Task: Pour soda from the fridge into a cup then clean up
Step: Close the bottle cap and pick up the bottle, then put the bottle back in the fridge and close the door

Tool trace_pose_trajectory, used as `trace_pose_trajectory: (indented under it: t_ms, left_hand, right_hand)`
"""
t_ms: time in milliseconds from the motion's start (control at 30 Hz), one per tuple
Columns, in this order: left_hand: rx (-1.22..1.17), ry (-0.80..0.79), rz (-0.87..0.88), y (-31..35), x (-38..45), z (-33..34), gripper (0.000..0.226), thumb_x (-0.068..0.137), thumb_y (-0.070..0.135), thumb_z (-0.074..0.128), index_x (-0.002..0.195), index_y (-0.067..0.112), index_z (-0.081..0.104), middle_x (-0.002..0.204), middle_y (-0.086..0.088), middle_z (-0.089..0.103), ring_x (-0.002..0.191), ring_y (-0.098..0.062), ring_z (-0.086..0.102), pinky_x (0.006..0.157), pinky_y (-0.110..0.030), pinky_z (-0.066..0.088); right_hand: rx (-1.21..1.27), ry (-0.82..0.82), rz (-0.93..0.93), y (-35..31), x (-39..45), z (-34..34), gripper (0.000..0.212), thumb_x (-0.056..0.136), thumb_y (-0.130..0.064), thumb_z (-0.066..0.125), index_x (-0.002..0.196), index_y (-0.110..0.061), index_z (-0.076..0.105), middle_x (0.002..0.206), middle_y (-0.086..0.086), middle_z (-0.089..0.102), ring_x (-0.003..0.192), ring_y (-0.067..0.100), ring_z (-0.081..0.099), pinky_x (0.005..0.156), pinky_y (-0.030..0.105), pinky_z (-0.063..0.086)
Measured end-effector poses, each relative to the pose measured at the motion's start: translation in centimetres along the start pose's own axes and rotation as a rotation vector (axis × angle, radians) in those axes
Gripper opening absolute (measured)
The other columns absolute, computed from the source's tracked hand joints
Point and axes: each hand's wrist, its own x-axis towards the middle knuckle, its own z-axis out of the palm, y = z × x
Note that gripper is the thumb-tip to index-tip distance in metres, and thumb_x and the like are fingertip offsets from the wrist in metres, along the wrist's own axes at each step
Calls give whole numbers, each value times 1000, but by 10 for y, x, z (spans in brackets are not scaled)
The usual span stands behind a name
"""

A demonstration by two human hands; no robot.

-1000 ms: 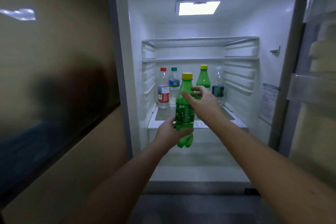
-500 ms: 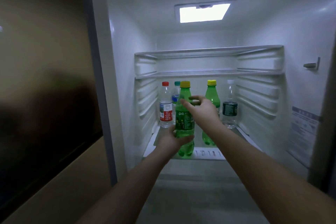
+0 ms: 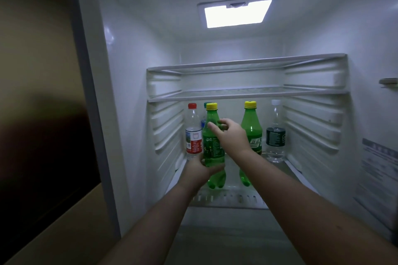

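While the fridge [image 3: 133,92] stands open with its ceiling light [image 3: 237,13] on, the left hand [image 3: 200,168] grips the lower body of a green soda bottle [image 3: 213,146] with a yellow cap, fingers curled round it, holding it upright at the front of the shelf [image 3: 232,198]. The right hand [image 3: 231,137] touches the bottle's shoulder, fingers loosely bent. Behind stand a red-capped water bottle [image 3: 193,133], a second green soda bottle [image 3: 251,133], and a clear dark-labelled bottle [image 3: 275,133].
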Motion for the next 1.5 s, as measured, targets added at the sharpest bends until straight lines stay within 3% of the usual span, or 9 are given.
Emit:
trace_pose_trajectory:
  t_ms: [167,300,467,667,900,1100,1233,1333,1500]
  left_hand:
    - [90,11,31,-1,5,2,37,74,37,81,106,39,62,101,16,71,91,1,66,81,-25,54]
    - [166,32,9,-2,4,6,50,71,49,80,114,38,58,102,19,69,90,5,63,74,-19,51]
    - [179,-19,-3,6,-2,8,44,83,30,76,119,28,51,92,26,56,81,15,52,62,-7,45]
    - [158,84,-38,20,-19,11,74,81,25,77,142,14,36,128,0,52,119,-19,52,96,-33,46]
    - [299,119,-22,31,-53,1,64,90,41,59,147,22,35,143,-7,48,124,-26,51,101,-47,46]
    - [443,65,139,43,-102,-15,44,96,35,51,139,24,47,130,-3,58,99,-13,54,75,-24,43]
    - [548,6,91,39,-139,-25,54,93,43,49,143,24,43,136,-3,55,120,-20,53,98,-37,45]
    - [671,-45,118,36,-169,-30,57,93,43,46,145,21,41,142,-5,50,128,-23,47,104,-40,42]
    - [913,-82,195,34,-222,-42,60,96,48,40,149,23,30,151,-2,37,137,-24,34,107,-42,33]
  right_hand:
    - [27,-18,-2,4,3,7,53,93,-38,58,139,-14,44,130,4,57,104,12,53,82,26,47]
    - [44,-10,7,6,1,8,52,93,-37,58,139,-16,44,126,2,59,112,16,56,96,38,50]
    - [-66,-75,102,2,-6,9,69,87,-50,58,144,-19,34,135,3,53,120,23,53,97,45,49]
    - [-152,-123,260,1,-24,5,71,91,-43,56,149,-21,22,144,6,43,118,26,53,80,35,48]
    - [-171,-149,294,-3,-65,-13,66,95,-43,51,149,-17,24,145,10,42,118,24,51,88,35,43]
    - [-275,-201,267,-10,-115,-27,57,96,-41,45,146,-18,32,124,7,55,73,13,55,64,28,47]
    - [-362,-252,311,-11,-156,-31,56,98,-39,42,149,-18,30,140,10,48,101,22,57,81,33,47]
    - [-402,-264,308,-14,-186,-33,56,98,-43,41,148,-20,31,146,8,43,109,22,54,80,30,41]
    - [-556,-260,275,-17,-231,-39,58,97,-43,39,150,-24,25,154,8,27,136,29,35,105,43,37]
